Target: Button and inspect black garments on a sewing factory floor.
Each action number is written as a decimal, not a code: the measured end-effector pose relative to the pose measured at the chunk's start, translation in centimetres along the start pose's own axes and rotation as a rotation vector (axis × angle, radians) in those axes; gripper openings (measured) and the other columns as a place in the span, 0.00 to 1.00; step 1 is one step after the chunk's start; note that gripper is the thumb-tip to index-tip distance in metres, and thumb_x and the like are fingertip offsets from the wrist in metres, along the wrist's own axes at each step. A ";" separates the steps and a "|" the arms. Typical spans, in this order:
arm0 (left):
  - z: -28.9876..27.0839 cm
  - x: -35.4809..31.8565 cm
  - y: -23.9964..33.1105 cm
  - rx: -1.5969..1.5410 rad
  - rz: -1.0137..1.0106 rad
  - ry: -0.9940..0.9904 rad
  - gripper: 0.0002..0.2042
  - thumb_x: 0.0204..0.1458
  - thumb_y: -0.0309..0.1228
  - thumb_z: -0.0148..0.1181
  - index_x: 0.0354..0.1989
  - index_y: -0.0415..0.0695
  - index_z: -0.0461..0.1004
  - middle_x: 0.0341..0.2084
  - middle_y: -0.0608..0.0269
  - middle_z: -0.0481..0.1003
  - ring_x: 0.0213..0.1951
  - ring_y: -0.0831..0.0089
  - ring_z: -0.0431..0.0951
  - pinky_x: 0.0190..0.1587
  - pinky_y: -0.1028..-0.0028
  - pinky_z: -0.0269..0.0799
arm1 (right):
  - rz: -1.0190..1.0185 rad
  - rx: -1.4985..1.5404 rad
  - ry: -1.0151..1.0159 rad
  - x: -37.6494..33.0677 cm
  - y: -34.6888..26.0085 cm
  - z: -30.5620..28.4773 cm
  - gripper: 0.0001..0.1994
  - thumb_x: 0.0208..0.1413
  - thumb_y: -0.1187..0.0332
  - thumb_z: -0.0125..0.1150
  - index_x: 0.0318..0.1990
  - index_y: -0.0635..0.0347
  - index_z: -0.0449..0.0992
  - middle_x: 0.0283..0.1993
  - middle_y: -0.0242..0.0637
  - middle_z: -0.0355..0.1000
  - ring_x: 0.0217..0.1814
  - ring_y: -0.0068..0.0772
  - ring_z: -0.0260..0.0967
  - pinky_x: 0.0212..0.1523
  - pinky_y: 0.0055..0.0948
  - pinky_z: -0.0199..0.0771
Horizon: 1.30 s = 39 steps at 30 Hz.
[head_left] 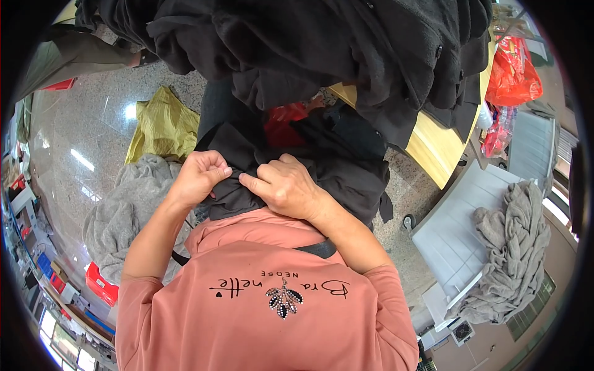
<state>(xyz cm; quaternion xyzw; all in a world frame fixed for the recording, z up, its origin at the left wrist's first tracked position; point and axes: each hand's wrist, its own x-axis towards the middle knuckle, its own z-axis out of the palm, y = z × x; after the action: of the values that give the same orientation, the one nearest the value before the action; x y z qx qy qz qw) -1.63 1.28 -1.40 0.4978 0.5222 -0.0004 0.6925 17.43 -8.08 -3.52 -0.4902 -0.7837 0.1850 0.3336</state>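
Note:
A black garment (334, 176) lies bunched across my lap, and both hands are on it. My left hand (201, 178) is closed in a pinch, thumb against curled forefinger, at the cloth's near left part. Close beside it, my right hand (283, 187) bends over the same garment with its fingers closed on the fabric. Only a small gap separates the two fingertips. Whether a button, a thread or only cloth sits in the left pinch is too small to make out.
A heap of dark buttoned garments (297, 43) covers the wooden table (438, 148) ahead. Left on the floor are a yellow sack (162, 120), grey cloth (127, 213) and a red bin (101, 284). Rightward stand a grey wheeled cart (448, 216) with grey fabric (513, 247) and a red bag (515, 77).

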 end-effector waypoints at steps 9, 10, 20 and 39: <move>0.2 0.7 -1.1 0.243 0.120 0.068 0.06 0.48 0.27 0.61 0.27 0.41 0.70 0.18 0.72 0.70 0.22 0.87 0.67 0.25 0.84 0.63 | 0.121 0.265 -0.019 0.1 0.1 0.1 0.07 0.42 0.73 0.62 0.32 0.58 0.73 0.21 0.33 0.63 0.20 0.34 0.63 0.25 0.32 0.59; 0.7 0.5 -0.9 0.070 0.283 0.036 0.08 0.48 0.28 0.62 0.32 0.40 0.70 0.22 0.70 0.70 0.26 0.86 0.68 0.29 0.83 0.65 | 0.121 0.265 -0.020 0.1 0.2 0.0 0.07 0.42 0.73 0.62 0.32 0.58 0.73 0.21 0.33 0.63 0.20 0.34 0.63 0.25 0.32 0.59; 1.7 0.3 -0.2 -0.581 -0.086 -0.068 0.05 0.45 0.22 0.60 0.29 0.42 0.70 0.25 0.67 0.72 0.27 0.80 0.73 0.30 0.82 0.69 | 0.211 0.445 0.095 0.7 -0.7 -1.1 0.23 0.37 0.72 0.67 0.46 0.58 0.73 0.29 0.35 0.72 0.27 0.37 0.69 0.31 0.31 0.66; 2.0 3.6 1.2 0.920 0.800 0.085 0.15 0.39 0.30 0.62 0.40 0.45 0.76 0.48 0.60 0.71 0.56 0.54 0.64 0.57 0.57 0.57 | 0.065 0.112 0.093 -0.4 -0.6 -1.6 0.11 0.38 0.73 0.58 0.35 0.57 0.75 0.30 0.32 0.65 0.22 0.31 0.65 0.23 0.29 0.65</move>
<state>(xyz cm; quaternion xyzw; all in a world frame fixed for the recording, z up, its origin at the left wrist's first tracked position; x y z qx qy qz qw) 2.09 2.41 -3.25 0.9029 0.2684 0.0541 0.3314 18.26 -8.74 -2.16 -0.5040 -0.7396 0.2161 0.3902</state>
